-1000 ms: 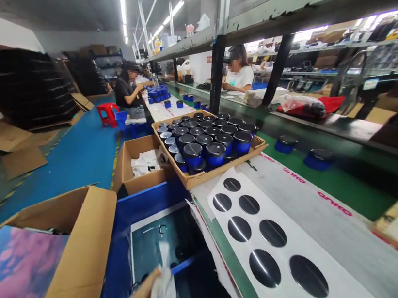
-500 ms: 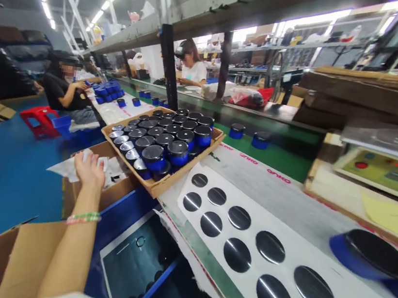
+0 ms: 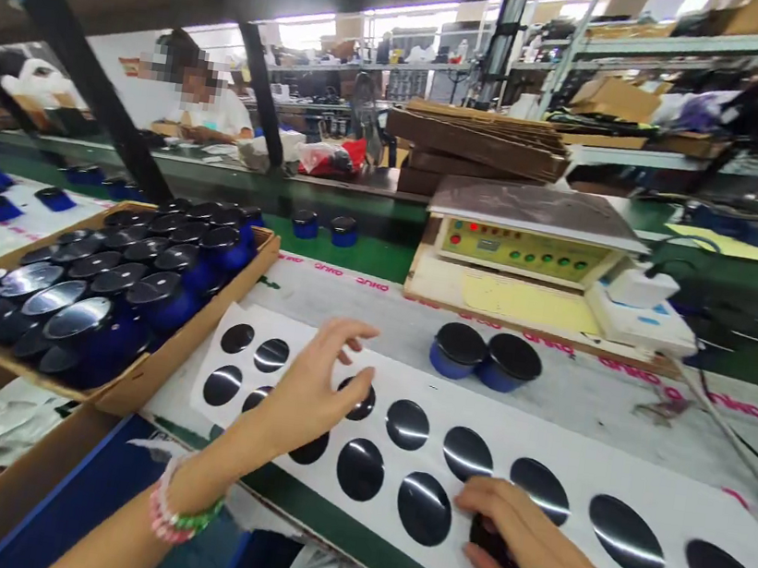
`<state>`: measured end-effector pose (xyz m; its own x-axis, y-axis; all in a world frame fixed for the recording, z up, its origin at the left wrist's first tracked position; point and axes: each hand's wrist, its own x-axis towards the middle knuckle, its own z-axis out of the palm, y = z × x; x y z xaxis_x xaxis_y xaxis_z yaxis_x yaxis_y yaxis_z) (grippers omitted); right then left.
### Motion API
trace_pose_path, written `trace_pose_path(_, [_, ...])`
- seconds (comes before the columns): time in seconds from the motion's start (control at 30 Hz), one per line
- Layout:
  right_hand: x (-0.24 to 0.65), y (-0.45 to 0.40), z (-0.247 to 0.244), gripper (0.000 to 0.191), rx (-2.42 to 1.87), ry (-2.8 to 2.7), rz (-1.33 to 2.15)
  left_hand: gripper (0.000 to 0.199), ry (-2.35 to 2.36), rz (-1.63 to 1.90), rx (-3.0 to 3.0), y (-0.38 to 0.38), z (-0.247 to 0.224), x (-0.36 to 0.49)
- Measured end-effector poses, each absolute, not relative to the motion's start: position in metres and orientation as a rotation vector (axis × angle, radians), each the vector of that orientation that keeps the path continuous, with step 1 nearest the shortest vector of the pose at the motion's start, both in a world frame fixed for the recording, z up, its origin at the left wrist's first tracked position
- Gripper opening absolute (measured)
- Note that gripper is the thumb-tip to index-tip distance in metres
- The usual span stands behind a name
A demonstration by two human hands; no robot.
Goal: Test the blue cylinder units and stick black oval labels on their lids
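Note:
A white sheet (image 3: 431,389) with two rows of glossy black discs lies along the bench in front of me. My left hand (image 3: 313,392) hovers over the sheet's left part, fingers curved and apart, with nothing visible in it. Near it is a black disc (image 3: 360,468) in the front row. My right hand (image 3: 532,546) is low over the front row, thumb and fingers apart around a dark disc (image 3: 491,546) partly hidden beneath it. Whether the fingers touch that disc I cannot tell. Beyond the sheet stand two blue jars with black tops (image 3: 458,350), side by side.
A cardboard tray (image 3: 136,378) packed with black-topped blue jars sits at left. Below it, an open carton (image 3: 61,442) holds crumpled white plastic (image 3: 12,422). A control box (image 3: 516,246) with a cable stands at the back. Across the bench sits a co-worker (image 3: 197,102).
The view has swung right. My left hand has left the white plastic at the carton and come over the disc sheet. My right hand has come into view.

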<state>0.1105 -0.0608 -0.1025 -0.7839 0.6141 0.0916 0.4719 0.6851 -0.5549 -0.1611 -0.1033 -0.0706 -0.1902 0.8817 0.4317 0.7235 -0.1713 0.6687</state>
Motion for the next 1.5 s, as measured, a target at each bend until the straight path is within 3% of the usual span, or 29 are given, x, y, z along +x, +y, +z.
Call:
trace_pose_path(0.2, [0.066,-0.068,-0.082,0.037,-0.894,-2.853,0.938,0.093,1.723,1.149,1.706,-0.014,-0.108,-0.111])
trace_pose_path(0.37, [0.055,-0.062,-0.078,0.046,-0.989,-2.913,1.085,0.067,1.677,1.070,1.698,0.003,-0.117,-0.103])
trace_pose_path(0.5, [0.059,-0.060,-0.077,0.046,-0.862,-2.911,1.040,0.062,1.661,1.081,1.697,0.001,-0.117,-0.105])
trace_pose_path(0.67, [0.082,-0.061,-0.081,0.019,-0.559,-2.769,0.707,0.061,1.653,1.196,1.651,0.000,-0.113,-0.108])
trace_pose_path(0.73, [0.100,-0.060,-0.077,0.010,-0.613,-2.578,0.779,0.065,1.669,1.302,1.625,-0.007,-0.106,-0.108])
trace_pose_path(0.83, [0.126,-0.055,-0.071,0.014,-0.886,-2.059,1.052,0.071,1.537,1.244,1.768,-0.025,-0.096,-0.099])
trace_pose_path(0.93, [0.132,-0.049,-0.075,0.020,-1.061,-1.542,1.215,0.068,1.303,0.904,1.995,-0.041,-0.096,-0.085])
trace_pose_path(1.07, [0.113,-0.042,-0.093,0.030,-1.146,-1.182,1.449,0.073,1.222,0.710,2.032,-0.044,-0.108,-0.073])
trace_pose_path(1.5, [0.104,-0.044,-0.110,0.025,-1.141,-1.115,1.509,0.074,1.176,0.738,2.053,-0.043,-0.113,-0.076])
